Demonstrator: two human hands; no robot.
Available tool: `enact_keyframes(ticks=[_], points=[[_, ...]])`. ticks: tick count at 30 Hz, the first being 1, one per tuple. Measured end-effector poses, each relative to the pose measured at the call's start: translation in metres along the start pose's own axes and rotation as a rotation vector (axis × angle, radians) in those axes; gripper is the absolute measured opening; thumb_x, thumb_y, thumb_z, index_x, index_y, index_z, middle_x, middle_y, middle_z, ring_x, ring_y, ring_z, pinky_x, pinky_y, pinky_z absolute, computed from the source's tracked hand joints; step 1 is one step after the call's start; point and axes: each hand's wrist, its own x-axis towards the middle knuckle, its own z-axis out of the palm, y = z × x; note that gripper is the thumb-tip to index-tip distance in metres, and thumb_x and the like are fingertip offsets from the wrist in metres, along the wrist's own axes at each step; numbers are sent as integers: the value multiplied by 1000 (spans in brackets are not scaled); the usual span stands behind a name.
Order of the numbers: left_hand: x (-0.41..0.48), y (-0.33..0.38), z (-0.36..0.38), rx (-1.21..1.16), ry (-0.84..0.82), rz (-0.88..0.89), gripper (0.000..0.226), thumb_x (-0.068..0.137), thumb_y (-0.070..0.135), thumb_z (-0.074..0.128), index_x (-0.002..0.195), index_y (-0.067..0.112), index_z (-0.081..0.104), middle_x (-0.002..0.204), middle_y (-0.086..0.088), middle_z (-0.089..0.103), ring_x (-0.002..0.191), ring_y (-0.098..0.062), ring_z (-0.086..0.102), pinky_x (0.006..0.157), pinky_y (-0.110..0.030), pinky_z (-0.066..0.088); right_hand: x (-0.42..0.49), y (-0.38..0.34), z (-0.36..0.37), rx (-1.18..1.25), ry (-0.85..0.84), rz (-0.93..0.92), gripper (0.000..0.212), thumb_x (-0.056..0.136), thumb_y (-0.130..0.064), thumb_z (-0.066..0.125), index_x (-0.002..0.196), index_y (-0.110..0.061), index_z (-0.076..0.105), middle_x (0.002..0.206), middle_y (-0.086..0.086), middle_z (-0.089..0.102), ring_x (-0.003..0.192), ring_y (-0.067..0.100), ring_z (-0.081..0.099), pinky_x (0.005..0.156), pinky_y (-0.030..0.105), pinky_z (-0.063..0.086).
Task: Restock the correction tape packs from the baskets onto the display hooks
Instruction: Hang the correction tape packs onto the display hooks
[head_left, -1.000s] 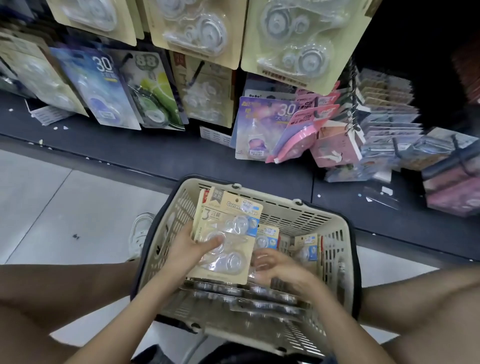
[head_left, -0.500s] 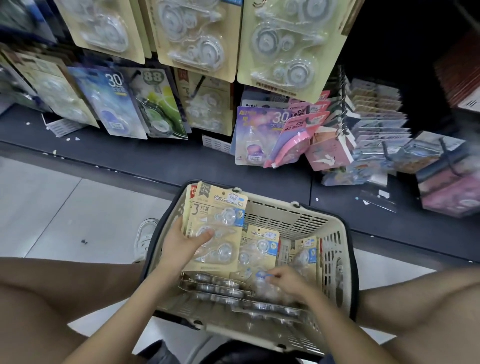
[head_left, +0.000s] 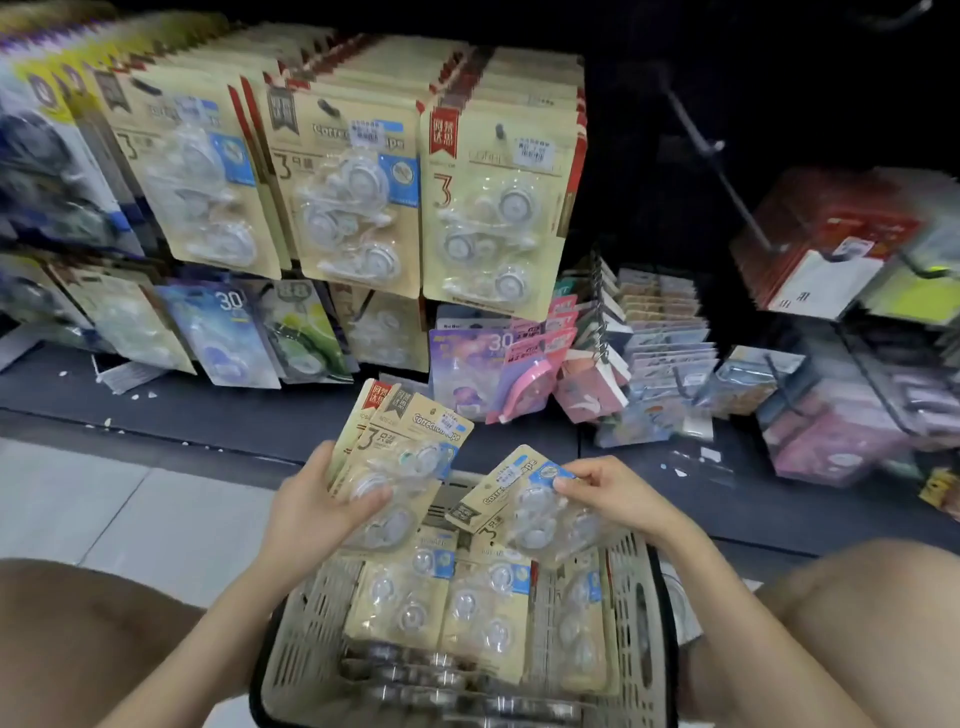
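Gripping two correction tape packs (head_left: 405, 457) in left hand (head_left: 311, 514), right hand (head_left: 618, 493) pinching third pack (head_left: 524, 501) above basket (head_left: 301, 623); likely light, stiff card, slick blisters, so I'd hold card edges.

The upright beige pack (head_left: 410, 452) reads "Correction Tape" and "3"; the blue hanging pack (head_left: 223, 338) shows "30".

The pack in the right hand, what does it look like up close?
The pack is a beige card with a clear plastic blister over round tape dispensers. It is printed with "Correction" lettering and a 3, and has a blue patch and a white sticker. It is tilted askew above the basket, pinched at one edge by the right hand.
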Motion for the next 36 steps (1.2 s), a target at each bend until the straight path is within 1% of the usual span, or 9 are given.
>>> enact_keyframes(ticks=[4, 10, 13, 19, 21, 24, 29, 32, 36], points=[[2, 42, -23, -33, 48, 113, 39, 73, 30, 85, 96, 40, 55, 87, 29, 68, 81, 6, 64, 72, -27, 50, -22, -56, -32, 222, 175, -139, 14, 94, -14, 60, 91, -13, 74, 85, -2, 76, 76, 7, 69, 69, 21, 55], [7, 98, -47, -220, 170, 222, 42, 74, 16, 85, 97, 36, 57, 92, 35, 66, 82, 15, 62, 66, -2, 44, -43, -113, -60, 455, 425, -349, 41, 67, -58, 75, 90, -25, 79, 98, 4, 77, 87, 15, 73, 73, 27, 59], [8, 127, -58, -302, 205, 279, 45, 73, 16, 84, 100, 38, 56, 93, 36, 66, 84, 18, 61, 66, 0, 42, -46, -130, -70, 584, 525, -394, 41, 71, -50, 68, 93, -18, 77, 101, 7, 76, 92, 19, 73, 76, 32, 61], [20, 185, -72, -459, 234, 370, 45, 64, 34, 81, 104, 39, 59, 100, 20, 72, 95, 5, 66, 86, -27, 51, -48, -151, -95, 674, 710, -399, 28, 90, -34, 58, 100, -12, 73, 103, 3, 76, 99, 19, 71, 80, 34, 60], [28, 202, -71, -488, 231, 399, 50, 61, 38, 80, 106, 39, 59, 102, 26, 70, 97, 3, 66, 87, -28, 50, -46, -156, -102, 681, 761, -393, 21, 94, -29, 58, 97, -13, 72, 98, 1, 77, 94, 16, 72, 72, 26, 60], [37, 225, -68, -482, 237, 450, 49, 63, 40, 79, 107, 38, 58, 102, 23, 70, 97, 3, 66, 89, -27, 51, -42, -159, -110, 682, 793, -357, 21, 98, -26, 57, 95, -11, 72, 95, 5, 77, 87, 20, 73, 70, 32, 61], [51, 245, -62, -469, 242, 504, 63, 66, 47, 86, 120, 32, 57, 114, 11, 69, 108, -11, 65, 99, -46, 50, -40, -158, -115, 681, 812, -345, 23, 99, -26, 55, 97, -11, 72, 94, 4, 77, 86, 18, 74, 68, 31, 59], [56, 252, -58, -472, 238, 512, 62, 63, 52, 88, 115, 40, 57, 114, 13, 69, 110, -9, 64, 101, -47, 50, -41, -156, -116, 686, 815, -356, 24, 100, -25, 53, 96, -12, 73, 89, -1, 77, 81, 9, 73, 60, 20, 56], [62, 257, -52, -479, 228, 499, 53, 63, 46, 83, 108, 41, 55, 105, 24, 68, 105, -3, 64, 100, -40, 50, -32, -151, -119, 650, 839, -331, 25, 100, -29, 54, 96, -13, 74, 95, 2, 77, 91, 18, 73, 78, 35, 57]])
